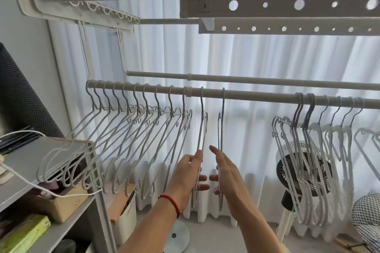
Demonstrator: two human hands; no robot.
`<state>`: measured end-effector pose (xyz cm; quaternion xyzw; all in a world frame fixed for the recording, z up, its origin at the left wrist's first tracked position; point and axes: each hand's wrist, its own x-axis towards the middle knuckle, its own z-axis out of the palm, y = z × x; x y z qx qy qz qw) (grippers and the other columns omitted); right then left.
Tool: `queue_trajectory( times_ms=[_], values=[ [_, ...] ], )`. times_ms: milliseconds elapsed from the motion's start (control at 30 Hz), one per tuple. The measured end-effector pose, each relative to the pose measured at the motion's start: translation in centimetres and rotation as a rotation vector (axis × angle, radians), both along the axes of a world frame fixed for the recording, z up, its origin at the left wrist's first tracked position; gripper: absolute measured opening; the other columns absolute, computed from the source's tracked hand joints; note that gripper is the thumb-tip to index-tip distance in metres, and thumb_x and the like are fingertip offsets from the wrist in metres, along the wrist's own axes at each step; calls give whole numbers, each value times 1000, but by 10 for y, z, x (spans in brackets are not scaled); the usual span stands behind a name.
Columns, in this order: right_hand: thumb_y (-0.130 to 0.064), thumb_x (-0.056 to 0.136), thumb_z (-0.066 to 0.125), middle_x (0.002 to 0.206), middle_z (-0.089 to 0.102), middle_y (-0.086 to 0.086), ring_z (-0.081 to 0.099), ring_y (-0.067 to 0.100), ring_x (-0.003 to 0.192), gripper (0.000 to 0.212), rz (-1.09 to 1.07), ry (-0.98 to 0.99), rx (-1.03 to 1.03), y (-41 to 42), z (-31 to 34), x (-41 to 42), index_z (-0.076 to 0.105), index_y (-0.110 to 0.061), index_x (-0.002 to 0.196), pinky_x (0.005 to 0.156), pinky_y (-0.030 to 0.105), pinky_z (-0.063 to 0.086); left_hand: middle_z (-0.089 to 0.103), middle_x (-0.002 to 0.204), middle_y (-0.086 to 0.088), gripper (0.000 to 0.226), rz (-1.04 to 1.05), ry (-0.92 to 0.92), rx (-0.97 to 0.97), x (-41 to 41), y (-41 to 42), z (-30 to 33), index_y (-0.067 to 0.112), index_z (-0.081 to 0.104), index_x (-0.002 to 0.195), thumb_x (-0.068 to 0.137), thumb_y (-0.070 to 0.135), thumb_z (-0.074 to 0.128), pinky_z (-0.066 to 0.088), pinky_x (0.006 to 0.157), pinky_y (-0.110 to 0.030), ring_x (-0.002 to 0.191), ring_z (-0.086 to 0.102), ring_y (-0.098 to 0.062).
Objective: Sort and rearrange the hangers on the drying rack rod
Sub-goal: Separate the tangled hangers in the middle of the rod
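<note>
mid-sort on the rod (236, 96), the left hand (190, 172) pinches one hanger (200, 129) and the right hand (225, 170) holds its neighbour (221, 129), both hooked mid-rod; next, probably, slide them towards the spaced left row (115, 133).

Both my arms raised, palms facing; left hand (188, 172) pinches a hanger (200, 139), right hand (225, 172) holds another hanger (221, 129).

hangers (131, 129) on rod (246, 96), fan (304, 170) behind right hangers
</note>
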<state>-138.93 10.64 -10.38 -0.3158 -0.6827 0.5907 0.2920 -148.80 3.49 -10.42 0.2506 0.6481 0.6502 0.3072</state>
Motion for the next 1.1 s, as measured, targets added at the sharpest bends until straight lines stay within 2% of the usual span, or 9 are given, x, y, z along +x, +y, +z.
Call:
queue_trajectory(
  times_ms=[300,433,567,733,1100],
  values=[
    [-51,109,25,130,51,-10,65,13,99,41,12,-34,44,1,-1,-8,55,-51,138,59,24,52,60,118,-14,43,21,-5,-10,-2,2,-1,16,55,123,102,52,45,64,68,-37,99,71,-30],
    [-49,110,26,127,50,-11,65,13,99,40,27,-48,52,3,-2,-10,57,-50,135,64,26,55,60,117,-14,41,29,-7,-14,-4,3,-1,16,55,121,102,52,46,63,67,-36,99,70,-29],
    [-48,109,27,105,53,-20,68,16,96,39,34,-24,13,3,-1,-11,61,-47,128,62,29,53,60,117,-13,42,29,-3,-19,-5,3,-2,17,54,122,102,53,46,64,72,-41,97,71,-29],
    [-50,109,27,103,53,-23,69,20,102,42,33,-6,-9,2,-3,-13,63,-44,131,61,28,53,60,118,-12,41,33,1,-15,-3,4,-3,20,54,121,101,54,47,64,74,-46,93,74,-28],
    [-54,108,26,98,53,-22,69,19,102,48,31,4,-17,4,-6,-15,67,-40,128,70,35,59,58,121,-8,38,32,33,-27,-3,3,-1,22,53,121,103,53,42,65,72,-40,93,73,-24]
  ],
)
